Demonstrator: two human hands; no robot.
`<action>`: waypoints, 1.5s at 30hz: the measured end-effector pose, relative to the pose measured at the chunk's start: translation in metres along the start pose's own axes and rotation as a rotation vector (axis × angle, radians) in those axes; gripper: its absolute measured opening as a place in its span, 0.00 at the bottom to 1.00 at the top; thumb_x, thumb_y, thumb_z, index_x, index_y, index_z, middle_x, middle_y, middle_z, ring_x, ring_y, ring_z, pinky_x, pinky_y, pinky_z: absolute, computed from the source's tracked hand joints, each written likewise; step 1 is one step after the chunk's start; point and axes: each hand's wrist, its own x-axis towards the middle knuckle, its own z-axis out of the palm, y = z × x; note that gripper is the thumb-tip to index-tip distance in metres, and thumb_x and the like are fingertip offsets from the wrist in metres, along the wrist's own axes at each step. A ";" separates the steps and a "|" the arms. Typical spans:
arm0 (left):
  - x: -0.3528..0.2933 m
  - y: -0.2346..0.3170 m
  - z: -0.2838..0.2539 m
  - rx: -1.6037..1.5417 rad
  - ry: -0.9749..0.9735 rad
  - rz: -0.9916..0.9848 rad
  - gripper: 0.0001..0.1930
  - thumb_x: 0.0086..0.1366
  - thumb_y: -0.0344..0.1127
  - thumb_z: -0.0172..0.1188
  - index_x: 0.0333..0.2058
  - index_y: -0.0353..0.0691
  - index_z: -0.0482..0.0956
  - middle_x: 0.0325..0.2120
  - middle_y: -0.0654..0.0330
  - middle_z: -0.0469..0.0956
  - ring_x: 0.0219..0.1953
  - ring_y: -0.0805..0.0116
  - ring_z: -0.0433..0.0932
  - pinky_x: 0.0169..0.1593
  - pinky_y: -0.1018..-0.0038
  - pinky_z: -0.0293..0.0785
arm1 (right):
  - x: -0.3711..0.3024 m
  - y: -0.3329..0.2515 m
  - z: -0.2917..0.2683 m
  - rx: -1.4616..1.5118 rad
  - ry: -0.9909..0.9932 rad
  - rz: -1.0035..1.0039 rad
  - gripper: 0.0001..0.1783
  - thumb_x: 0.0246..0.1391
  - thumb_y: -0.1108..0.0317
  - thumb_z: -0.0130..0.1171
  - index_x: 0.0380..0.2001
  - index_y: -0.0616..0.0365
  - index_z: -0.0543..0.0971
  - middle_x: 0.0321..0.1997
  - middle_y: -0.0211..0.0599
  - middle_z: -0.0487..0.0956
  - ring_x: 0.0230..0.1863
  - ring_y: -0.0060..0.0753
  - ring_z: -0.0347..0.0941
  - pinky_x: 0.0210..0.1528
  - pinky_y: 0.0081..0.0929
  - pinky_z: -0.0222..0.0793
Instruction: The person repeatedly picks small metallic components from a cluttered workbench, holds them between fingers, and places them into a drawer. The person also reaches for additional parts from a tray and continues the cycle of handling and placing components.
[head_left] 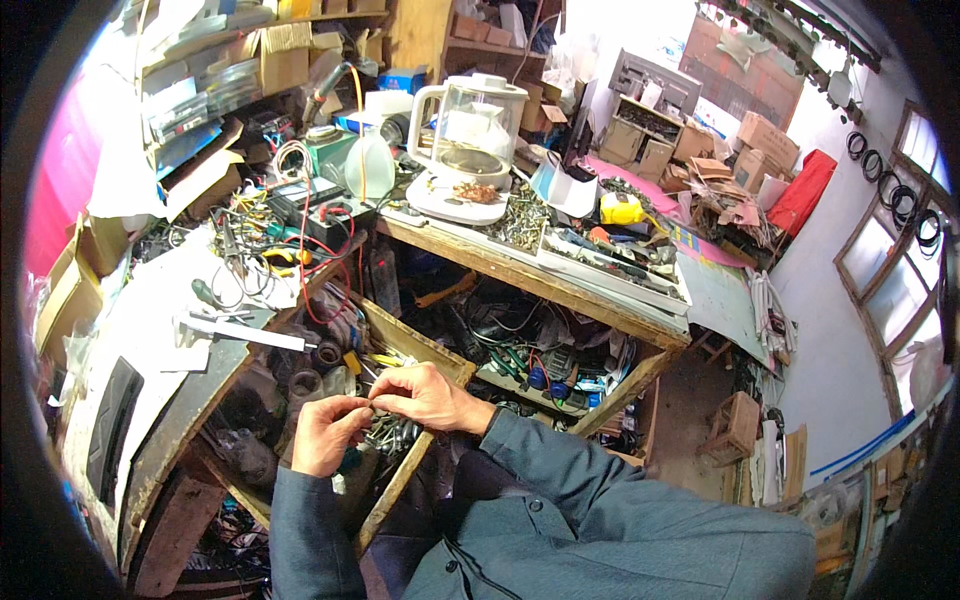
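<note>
My left hand (328,432) and my right hand (425,397) meet fingertip to fingertip above an open wooden drawer (408,340). Both are closed in a pinch. Whatever sits between the fingertips is too small and too hidden to name. Below the hands, the drawer holds a jumble of metal parts (392,434), with yellow-handled pliers or a similar tool (385,360) just behind the fingers. My right wrist passes close to the drawer's front corner.
On the bench (600,312) stand a clear blender-like jug appliance (466,150), a white tray of tools (610,262) and a yellow tape measure (622,208). To the left lie a black meter with red leads (330,215) and a white caliper-like bar (245,332). A wooden stool (730,428) stands right.
</note>
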 end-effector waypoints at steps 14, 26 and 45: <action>-0.006 0.012 0.006 0.382 0.103 0.195 0.09 0.63 0.30 0.66 0.38 0.30 0.86 0.23 0.55 0.84 0.23 0.74 0.79 0.29 0.75 0.74 | 0.044 -0.049 -0.230 -1.160 0.125 -0.282 0.06 0.55 0.67 0.62 0.32 0.57 0.82 0.35 0.43 0.81 0.41 0.51 0.79 0.44 0.43 0.75; -0.003 0.001 0.000 0.693 0.179 0.278 0.10 0.62 0.33 0.66 0.38 0.32 0.86 0.28 0.47 0.84 0.29 0.58 0.85 0.35 0.67 0.78 | 0.097 -0.020 -0.332 -1.647 -0.153 -0.044 0.09 0.52 0.63 0.63 0.33 0.53 0.87 0.34 0.42 0.83 0.46 0.48 0.78 0.48 0.46 0.74; -0.003 0.007 0.000 0.778 0.159 0.269 0.10 0.61 0.34 0.67 0.38 0.35 0.87 0.31 0.45 0.84 0.34 0.48 0.84 0.39 0.61 0.78 | 0.109 -0.020 -0.331 -1.683 -0.235 0.411 0.27 0.54 0.73 0.57 0.55 0.32 0.83 0.47 0.38 0.85 0.55 0.45 0.76 0.52 0.48 0.69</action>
